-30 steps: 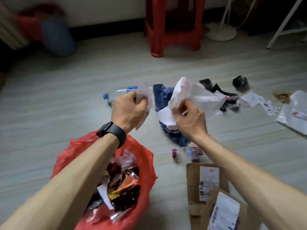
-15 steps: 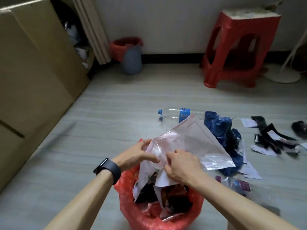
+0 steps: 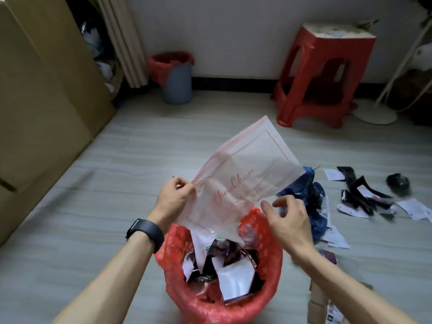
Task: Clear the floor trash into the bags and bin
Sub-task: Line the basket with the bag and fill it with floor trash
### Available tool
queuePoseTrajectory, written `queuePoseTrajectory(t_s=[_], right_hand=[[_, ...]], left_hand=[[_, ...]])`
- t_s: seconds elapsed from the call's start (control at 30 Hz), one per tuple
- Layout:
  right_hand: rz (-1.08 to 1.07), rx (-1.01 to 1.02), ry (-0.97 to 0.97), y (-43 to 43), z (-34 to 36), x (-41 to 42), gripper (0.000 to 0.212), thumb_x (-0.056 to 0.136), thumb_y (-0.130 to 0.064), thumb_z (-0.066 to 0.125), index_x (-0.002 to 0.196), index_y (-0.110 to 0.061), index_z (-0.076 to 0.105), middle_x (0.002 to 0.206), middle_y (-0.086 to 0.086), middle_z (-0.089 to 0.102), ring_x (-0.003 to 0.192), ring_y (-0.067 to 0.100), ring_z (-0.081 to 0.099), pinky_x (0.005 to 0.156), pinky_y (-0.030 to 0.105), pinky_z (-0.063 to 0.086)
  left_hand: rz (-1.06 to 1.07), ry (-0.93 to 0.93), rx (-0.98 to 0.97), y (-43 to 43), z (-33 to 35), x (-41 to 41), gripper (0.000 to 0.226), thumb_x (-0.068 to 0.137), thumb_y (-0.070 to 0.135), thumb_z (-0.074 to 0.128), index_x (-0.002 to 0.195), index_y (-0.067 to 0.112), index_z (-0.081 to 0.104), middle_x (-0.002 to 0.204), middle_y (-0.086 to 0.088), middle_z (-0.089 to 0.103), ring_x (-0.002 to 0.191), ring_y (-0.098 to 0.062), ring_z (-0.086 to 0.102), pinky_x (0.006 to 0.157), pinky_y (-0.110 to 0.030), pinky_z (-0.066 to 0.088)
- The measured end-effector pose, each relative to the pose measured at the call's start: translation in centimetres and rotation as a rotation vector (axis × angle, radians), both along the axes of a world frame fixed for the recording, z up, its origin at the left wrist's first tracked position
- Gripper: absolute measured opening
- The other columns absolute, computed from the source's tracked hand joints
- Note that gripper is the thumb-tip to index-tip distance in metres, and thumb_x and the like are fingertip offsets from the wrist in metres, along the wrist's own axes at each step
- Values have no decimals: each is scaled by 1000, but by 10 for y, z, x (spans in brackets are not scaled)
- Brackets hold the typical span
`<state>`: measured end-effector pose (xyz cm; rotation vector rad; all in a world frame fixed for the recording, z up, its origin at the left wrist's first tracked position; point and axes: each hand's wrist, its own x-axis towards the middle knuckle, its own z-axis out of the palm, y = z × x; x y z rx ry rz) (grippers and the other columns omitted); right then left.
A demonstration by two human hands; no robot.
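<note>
Half a second ago both hands were bunching the translucent plastic zip bag with pink lettering (image 3: 245, 176) low over the red plastic trash bag (image 3: 177, 272). Now the zip bag is spread out flat and held higher, slanting toward the upper right of the frame, its lower corner hanging over the trash bag's open mouth. The right hand (image 3: 288, 218) has let go. It is open with the fingers loosely spread just beside the zip bag's lower right edge, and whether the thumb touches it cannot be told. The left hand (image 3: 174, 198), with a black watch (image 3: 146, 231) on its wrist, pinches the zip bag's left edge between thumb and fingers. At centre right, crumpled dark blue plastic (image 3: 301, 188) and black and white scraps (image 3: 364, 195) lie on the grey floor (image 3: 117, 183).
</note>
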<state>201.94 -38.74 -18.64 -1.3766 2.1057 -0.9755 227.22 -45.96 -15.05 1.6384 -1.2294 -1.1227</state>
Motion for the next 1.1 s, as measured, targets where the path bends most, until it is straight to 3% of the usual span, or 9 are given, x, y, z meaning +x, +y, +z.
queuePoseTrajectory(t_s=[0.17,0.27,0.37,0.5,0.6,0.73,0.87,0.93,1.1], right_hand=[[-28,160,-683,-39,33,13,85,76,-62,72,140,-21,34,131,1,47,118,23,54,102,48,45],[42,150,-838,-60,53,23,73,83,-53,71,140,-18,41,127,-5,51,119,20,51,93,39,45],[67,56,-632,-69,62,32,48,93,-35,66,132,-9,56,121,-1,61,111,18,58,81,28,49],[169,17,-458,-62,59,40,44,93,-25,66,132,-7,56,132,7,59,120,23,58,106,41,45],[175,-11,-410,-48,58,43,35,88,-29,72,113,-18,51,109,8,65,97,20,66,87,39,56],[182,-112,-319,-30,59,29,35,83,-38,76,101,-30,48,98,7,64,92,25,66,78,44,57],[473,14,-377,-17,62,9,60,75,-30,85,124,-47,54,125,-9,58,113,5,58,91,23,49],[524,21,-397,-13,64,-1,65,77,-19,84,127,-48,54,113,-8,66,102,7,66,82,17,52],[495,-41,-111,-10,68,-13,28,79,-30,81,105,-30,71,87,-5,72,82,5,68,78,19,54]], left_hand=[[78,405,48,2,32,-3,14,85,-4,62,90,8,54,72,-10,60,56,-19,55,57,-33,48],[39,541,119,8,38,0,33,82,-13,58,110,4,54,85,-15,67,64,-25,61,64,-38,53],[14,423,156,15,34,12,53,78,-11,56,124,12,49,87,-12,61,61,-20,53,57,-28,45],[10,245,35,15,25,21,54,90,8,62,131,39,46,74,0,53,56,-9,48,59,-24,42],[-76,341,36,14,24,25,44,87,-4,64,121,23,64,92,-1,68,61,0,60,53,-14,46],[-196,255,28,15,21,28,42,82,-4,72,117,18,67,122,-4,67,93,-6,64,85,-22,51],[-318,112,34,14,24,32,69,73,2,82,135,15,55,132,9,58,118,-2,55,100,-12,40],[-354,52,43,12,24,32,74,74,-1,81,140,10,50,135,5,56,121,-9,55,107,-22,40],[-394,-94,-15,14,28,32,28,81,14,79,108,17,70,93,5,70,86,-9,65,73,-9,48]])
